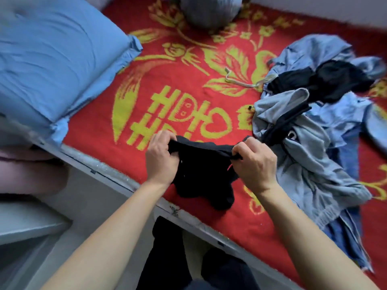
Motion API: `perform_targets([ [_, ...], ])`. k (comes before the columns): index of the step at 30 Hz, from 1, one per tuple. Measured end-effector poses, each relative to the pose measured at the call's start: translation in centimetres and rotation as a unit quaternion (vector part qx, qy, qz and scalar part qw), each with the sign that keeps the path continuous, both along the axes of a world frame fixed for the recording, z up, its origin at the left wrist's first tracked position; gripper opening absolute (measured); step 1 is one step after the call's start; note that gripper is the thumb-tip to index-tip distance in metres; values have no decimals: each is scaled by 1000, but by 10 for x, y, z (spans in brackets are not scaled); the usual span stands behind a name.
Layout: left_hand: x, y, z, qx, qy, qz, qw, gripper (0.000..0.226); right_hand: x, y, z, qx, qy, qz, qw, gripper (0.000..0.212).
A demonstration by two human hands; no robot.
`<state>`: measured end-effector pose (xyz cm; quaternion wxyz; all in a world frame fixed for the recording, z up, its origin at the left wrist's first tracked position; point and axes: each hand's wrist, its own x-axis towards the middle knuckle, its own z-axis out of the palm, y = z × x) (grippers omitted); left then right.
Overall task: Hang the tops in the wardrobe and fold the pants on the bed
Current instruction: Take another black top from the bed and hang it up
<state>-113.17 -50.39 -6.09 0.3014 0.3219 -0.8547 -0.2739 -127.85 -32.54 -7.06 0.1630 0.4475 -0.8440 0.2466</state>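
Observation:
A black garment (202,174) hangs between my two hands just above the near edge of the bed. My left hand (161,158) grips its left top edge and my right hand (254,163) grips its right top edge, stretching the edge between them. The lower part droops onto the red blanket. I cannot tell whether it is a top or pants. To the right lies a heap of clothes: a grey hoodie (310,164), light blue garments (339,120), another black garment (326,80) and denim (345,233).
The bed carries a red blanket (188,97) with yellow flower patterns. A blue pillow (56,59) lies at the left, a grey bundle (207,9) at the far edge. The metal bed rail (117,174) runs diagonally below my hands. My dark-trousered legs (167,258) stand beside it.

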Motion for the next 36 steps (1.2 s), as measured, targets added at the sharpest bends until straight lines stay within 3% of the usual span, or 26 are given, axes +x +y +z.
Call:
perform_targets([
  [4, 37, 21, 67, -80, 48, 25, 995, 12, 25, -12, 49, 31, -230, -51, 971, 23],
  [7, 75, 31, 106, -117, 54, 37, 991, 22, 52, -33, 88, -50, -408, 30, 911, 6],
  [11, 133, 29, 153, -134, 57, 82, 986, 38, 100, -59, 148, -171, -491, 125, 845, 22],
  [13, 166, 28, 176, -145, 63, 83, 984, 40, 134, -74, 178, -220, -590, 154, 762, 20],
  [15, 201, 27, 195, -123, 44, 54, 990, 31, 171, -90, 204, -267, -713, 171, 625, 19],
  [17, 243, 26, 207, -21, 7, 3, 1000, 24, 210, -106, 225, -279, -791, 173, 516, 22],
  [19, 298, 24, 215, 135, -25, -49, 989, 25, 253, -121, 243, -260, -833, 177, 455, 25],
  [20, 330, 22, 217, 184, -38, -56, 981, 28, 277, -127, 251, -241, -845, 172, 444, 26],
  [22, 398, 13, 224, 204, -19, -4, 979, 31, 329, -141, 264, -186, -846, 170, 469, 26],
  [24, 468, 2, 234, 170, 12, 98, 981, 39, 382, -156, 275, -126, -823, 205, 515, 30],
  [27, 557, -12, 261, 127, 1, 194, 973, 74, 463, -173, 300, -20, -767, 331, 550, 30],
  [29, 602, -17, 277, 122, -5, 186, 975, 96, 517, -180, 314, 43, -731, 412, 543, 28],
  [30, 619, -17, 283, 131, -9, 159, 978, 101, 542, -182, 320, 68, -721, 450, 523, 24],
  [32, 648, -17, 291, 203, -12, 73, 976, 97, 584, -187, 328, 98, -698, 516, 488, 17],
  [33, 661, -18, 291, 245, -14, 27, 969, 87, 601, -191, 331, 105, -677, 537, 493, 16],
  [34, 674, -19, 291, 275, -15, -8, 961, 70, 616, -195, 335, 110, -647, 549, 518, 15],
  [36, 697, -17, 287, 303, 9, 9, 953, 39, 637, -208, 337, 115, -561, 553, 605, 11],
])
